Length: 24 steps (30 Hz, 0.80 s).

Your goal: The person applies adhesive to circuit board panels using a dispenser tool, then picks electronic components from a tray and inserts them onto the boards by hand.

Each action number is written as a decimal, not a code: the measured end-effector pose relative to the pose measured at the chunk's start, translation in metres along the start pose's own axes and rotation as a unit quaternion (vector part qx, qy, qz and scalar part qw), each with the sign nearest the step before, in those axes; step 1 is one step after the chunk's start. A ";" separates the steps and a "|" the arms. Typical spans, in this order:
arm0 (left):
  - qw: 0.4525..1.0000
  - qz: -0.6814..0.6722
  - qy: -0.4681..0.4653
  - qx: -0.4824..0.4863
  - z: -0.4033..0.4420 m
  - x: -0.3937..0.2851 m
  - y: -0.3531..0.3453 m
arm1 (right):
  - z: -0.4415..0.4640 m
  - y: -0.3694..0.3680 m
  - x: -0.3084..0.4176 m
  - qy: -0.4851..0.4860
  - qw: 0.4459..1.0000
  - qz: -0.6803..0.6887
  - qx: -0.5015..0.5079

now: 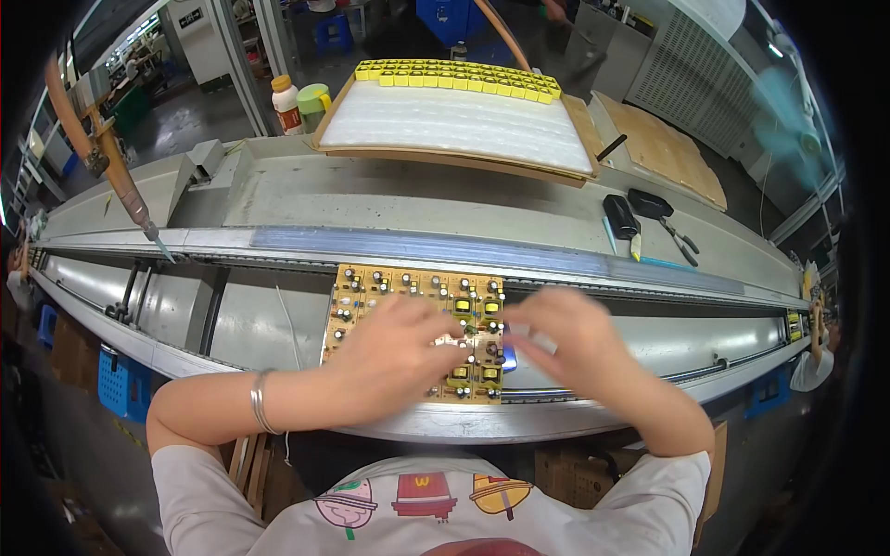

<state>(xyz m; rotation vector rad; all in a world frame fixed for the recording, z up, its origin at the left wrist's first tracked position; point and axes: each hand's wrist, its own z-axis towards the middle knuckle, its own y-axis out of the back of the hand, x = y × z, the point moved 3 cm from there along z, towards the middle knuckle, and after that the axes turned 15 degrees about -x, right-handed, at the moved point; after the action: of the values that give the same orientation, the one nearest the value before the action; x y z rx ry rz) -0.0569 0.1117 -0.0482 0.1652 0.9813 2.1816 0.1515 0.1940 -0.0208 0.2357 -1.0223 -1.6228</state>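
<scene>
A tan circuit board panel fitted with capacitors and several yellow transformers lies across the rails of the line before me. My left hand is over its middle, fingers curled down and thumb and forefinger close together among the parts. What they hold, if anything, is hidden. At the panel's right edge is my right hand, blurred by motion. Its thumb and fingers are apart, with nothing visible between them. Just below those fingers, a small blue item shows beside the panel.
Beyond the rail, a tray lined with white foam carries rows of yellow transformers at its back. A bottle and a green cup stand left of it. Pliers lie at right; a hanging air tool is at left.
</scene>
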 end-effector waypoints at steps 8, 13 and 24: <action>0.969 0.098 0.119 -0.192 0.091 0.171 0.036 | 0.145 0.032 -0.164 -0.111 0.974 -0.131 -0.150; 0.947 0.163 0.216 -0.176 0.118 0.289 0.022 | 0.186 0.005 -0.236 -0.108 0.956 -0.224 -0.156; 0.933 0.211 0.290 -0.016 0.138 0.327 0.012 | 0.201 -0.005 -0.260 -0.115 0.948 -0.260 -0.145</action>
<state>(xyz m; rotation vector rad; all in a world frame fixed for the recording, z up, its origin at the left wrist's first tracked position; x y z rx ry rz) -0.2484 0.4066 0.0022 -0.3382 1.3207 2.7170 0.1077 0.5187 0.0042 0.1207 -0.9216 -2.3013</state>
